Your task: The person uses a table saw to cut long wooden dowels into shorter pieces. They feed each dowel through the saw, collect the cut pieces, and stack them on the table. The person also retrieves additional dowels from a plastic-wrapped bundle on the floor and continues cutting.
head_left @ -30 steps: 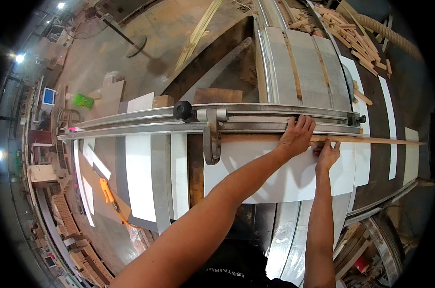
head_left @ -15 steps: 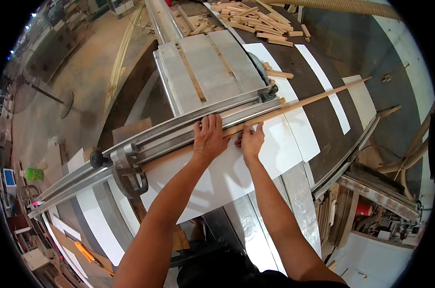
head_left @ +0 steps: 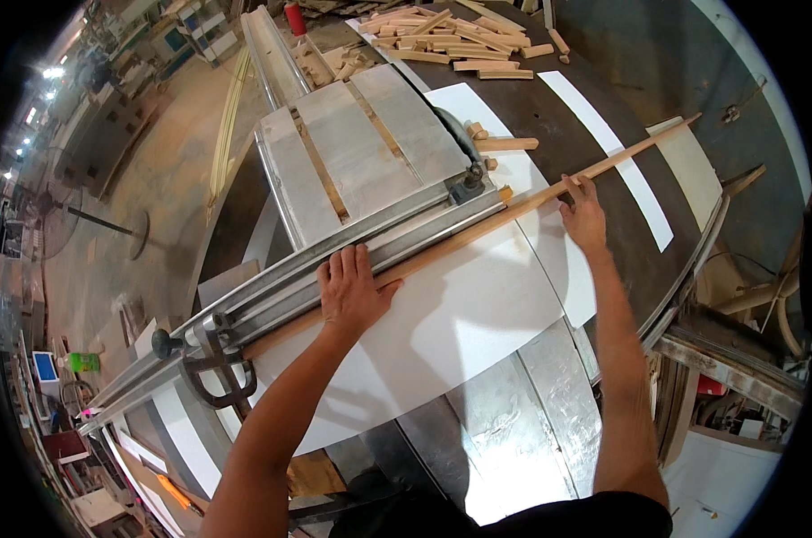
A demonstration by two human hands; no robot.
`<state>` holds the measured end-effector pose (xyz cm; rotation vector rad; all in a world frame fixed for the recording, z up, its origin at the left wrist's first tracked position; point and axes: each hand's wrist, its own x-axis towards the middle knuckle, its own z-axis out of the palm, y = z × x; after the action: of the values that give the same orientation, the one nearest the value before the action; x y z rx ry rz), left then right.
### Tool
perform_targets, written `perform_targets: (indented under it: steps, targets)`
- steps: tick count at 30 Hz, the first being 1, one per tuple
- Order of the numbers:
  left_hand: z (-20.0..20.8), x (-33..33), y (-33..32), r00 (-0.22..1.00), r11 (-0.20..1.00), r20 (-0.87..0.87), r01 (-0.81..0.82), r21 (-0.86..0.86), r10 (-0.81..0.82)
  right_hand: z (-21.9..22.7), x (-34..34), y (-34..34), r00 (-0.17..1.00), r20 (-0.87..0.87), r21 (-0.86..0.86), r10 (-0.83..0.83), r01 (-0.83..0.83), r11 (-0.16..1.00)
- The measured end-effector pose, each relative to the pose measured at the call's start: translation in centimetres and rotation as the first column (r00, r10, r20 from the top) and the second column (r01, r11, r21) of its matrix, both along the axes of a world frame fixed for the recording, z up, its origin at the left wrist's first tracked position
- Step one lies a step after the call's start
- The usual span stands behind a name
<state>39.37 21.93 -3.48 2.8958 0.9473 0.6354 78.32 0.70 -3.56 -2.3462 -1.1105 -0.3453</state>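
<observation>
A long, thin wooden strip (head_left: 460, 240) lies slantwise along the near side of a metal fence (head_left: 424, 235), running from a C-shaped clamp (head_left: 220, 369) at the left to a tip at the far right. My left hand (head_left: 352, 291) hooks its fingers over the fence, with the thumb against the strip, clasping both together. Farther right, my right hand (head_left: 587, 215) grips the strip between thumb and fingers beyond the fence's end. Short wooden pieces (head_left: 506, 143) lie close to the dark rounded edge of what looks like a saw blade or its guard (head_left: 458, 133).
Many cut wooden blocks (head_left: 460, 40) are heaped on the dark table (head_left: 594, 117) at the back. White sheets (head_left: 442, 332) cover part of the work surface. A slotted metal sliding table (head_left: 334, 152) stands beyond the fence. An orange cutter (head_left: 171, 489) lies at lower left.
My right hand has moved right along the strip, away from the left hand, and now grips it past the fence's end. My left hand stays on the fence and strip. The view has shifted.
</observation>
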Motion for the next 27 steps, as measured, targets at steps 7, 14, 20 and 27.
perform_targets:
  steps: [7, 14, 20, 27]
  targets:
    - [0.1, 0.2, 0.2, 1.000, 1.000, -0.002, 0.004, 0.020, -0.004, 0.8, 8.4, 0.4, 0.963, -0.078, -0.330, 0.258, -0.269, 0.905]
    - [0.1, 0.1, 0.2, 1.000, 0.999, 0.018, -0.004, 0.034, 0.003, 0.9, 8.1, 1.2, 0.953, -0.109, -0.323, 0.283, -0.303, 0.897]
    - [0.7, 1.2, -0.3, 0.987, 0.995, -0.129, -0.097, -0.033, 0.092, 0.7, 8.5, 1.2, 0.953, -0.098, -0.340, 0.285, -0.301, 0.891]
    - [0.5, 8.1, -1.4, 0.988, 1.000, -0.152, -0.008, -0.015, 0.006, 0.7, 8.2, 1.5, 0.957, -0.060, -0.343, 0.285, -0.287, 0.894]
